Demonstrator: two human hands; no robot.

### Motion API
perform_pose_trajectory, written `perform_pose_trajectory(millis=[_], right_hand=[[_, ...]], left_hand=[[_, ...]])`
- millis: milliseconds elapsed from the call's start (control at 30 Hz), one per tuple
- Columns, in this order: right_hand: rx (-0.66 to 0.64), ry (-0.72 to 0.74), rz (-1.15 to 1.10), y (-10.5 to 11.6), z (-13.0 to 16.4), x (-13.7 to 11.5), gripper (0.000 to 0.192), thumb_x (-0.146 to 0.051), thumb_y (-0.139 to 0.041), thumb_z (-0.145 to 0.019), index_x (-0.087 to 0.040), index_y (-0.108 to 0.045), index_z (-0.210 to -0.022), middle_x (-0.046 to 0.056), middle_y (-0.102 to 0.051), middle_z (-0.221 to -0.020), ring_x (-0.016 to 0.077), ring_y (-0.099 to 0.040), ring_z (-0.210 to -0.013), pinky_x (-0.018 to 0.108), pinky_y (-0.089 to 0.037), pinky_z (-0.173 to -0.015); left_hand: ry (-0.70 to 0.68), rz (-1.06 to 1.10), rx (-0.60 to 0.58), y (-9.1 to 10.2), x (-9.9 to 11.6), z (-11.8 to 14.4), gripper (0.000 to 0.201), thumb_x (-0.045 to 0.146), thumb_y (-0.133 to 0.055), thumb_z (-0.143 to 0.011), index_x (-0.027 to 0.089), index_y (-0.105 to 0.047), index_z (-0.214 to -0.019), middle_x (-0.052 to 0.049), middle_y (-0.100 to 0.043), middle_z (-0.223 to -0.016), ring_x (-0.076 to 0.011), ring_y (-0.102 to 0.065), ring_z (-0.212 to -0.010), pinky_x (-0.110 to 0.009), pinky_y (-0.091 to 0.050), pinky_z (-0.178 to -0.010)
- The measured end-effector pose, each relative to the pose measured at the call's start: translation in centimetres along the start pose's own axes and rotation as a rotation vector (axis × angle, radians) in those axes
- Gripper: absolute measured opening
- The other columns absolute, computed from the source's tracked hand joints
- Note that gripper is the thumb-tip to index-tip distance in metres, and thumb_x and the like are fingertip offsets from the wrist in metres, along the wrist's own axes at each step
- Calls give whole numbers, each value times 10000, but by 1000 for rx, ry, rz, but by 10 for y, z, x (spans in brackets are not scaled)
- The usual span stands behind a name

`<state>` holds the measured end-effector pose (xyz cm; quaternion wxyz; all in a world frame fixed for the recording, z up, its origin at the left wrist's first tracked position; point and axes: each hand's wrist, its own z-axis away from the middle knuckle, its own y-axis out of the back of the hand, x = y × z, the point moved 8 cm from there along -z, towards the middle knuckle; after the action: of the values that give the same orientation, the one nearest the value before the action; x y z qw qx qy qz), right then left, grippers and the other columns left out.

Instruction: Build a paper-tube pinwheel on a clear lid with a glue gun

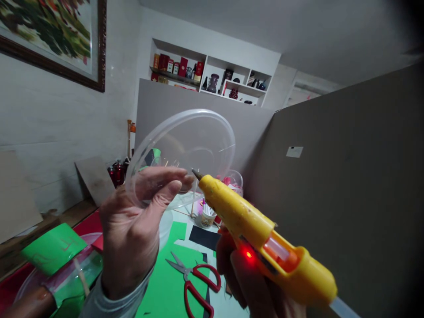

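My left hand (pixel 135 229) pinches the lower left rim of a clear round plastic lid (pixel 202 137), which is held up tilted in front of me. A yellow hot glue gun (pixel 245 212) is gripped in my right hand (pixel 255 278). Its dark nozzle points up and left, close to the lid and to my left fingertips; whether it touches the plastic I cannot tell. A red light glows on the gun's side, and a translucent glue stick (pixel 344 307) sticks out of its back end. Below, red-handled scissors (pixel 192 274) lie partly open on green sheet material (pixel 162 282).
A piece of black sheet (pixel 203 237) and a paper cup (pixel 208 218) with white sticks stand farther back on the table. At left are a green piece (pixel 54 247) and a red tray edge. Grey partitions (pixel 347 176) rise behind and to the right.
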<state>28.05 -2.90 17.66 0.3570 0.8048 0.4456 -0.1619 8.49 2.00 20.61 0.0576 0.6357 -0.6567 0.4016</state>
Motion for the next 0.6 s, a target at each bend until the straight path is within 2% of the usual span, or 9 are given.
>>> perform_pose_trajectory(millis=[100, 200, 367, 600], right_hand=[[27, -23, -26, 1, 2, 7, 344, -590, -512, -991, -304, -698, -1030, 35, -650, -668, 220, -648, -516, 333, -552, -485], [39, -6, 33, 1, 3, 3, 293, -531, -509, -1006, -314, -659, -1132, 18, -655, -667, 226, -673, -540, 322, -545, -486], [83, 61, 97, 4, 4, -9, 156, -421, -523, -1021, -317, -603, -1104, -5, -637, -658, 204, -638, -523, 302, -491, -456], [61, -71, 98, 2, 4, 25, 214, -413, -601, -938, -314, -703, -1097, 31, -670, -626, 270, -699, -539, 334, -578, -498]], left_hand=[[-2, 22, -18, 0, 1, -2, 86, 205, -792, -838, 279, -828, -859, 20, -817, -872, -107, -766, -788, -120, -621, -740], [-1, 42, -36, -1, 1, -3, 101, 185, -792, -830, 275, -832, -851, 22, -813, -850, -88, -753, -739, -91, -605, -706], [7, 97, -98, -5, -2, -6, 94, 204, -793, -843, 289, -831, -859, 30, -812, -851, -83, -757, -767, -82, -598, -708], [13, 130, -129, -6, -3, -6, 106, 169, -759, -841, 252, -821, -862, -36, -815, -984, -142, -751, -801, -196, -628, -750]])
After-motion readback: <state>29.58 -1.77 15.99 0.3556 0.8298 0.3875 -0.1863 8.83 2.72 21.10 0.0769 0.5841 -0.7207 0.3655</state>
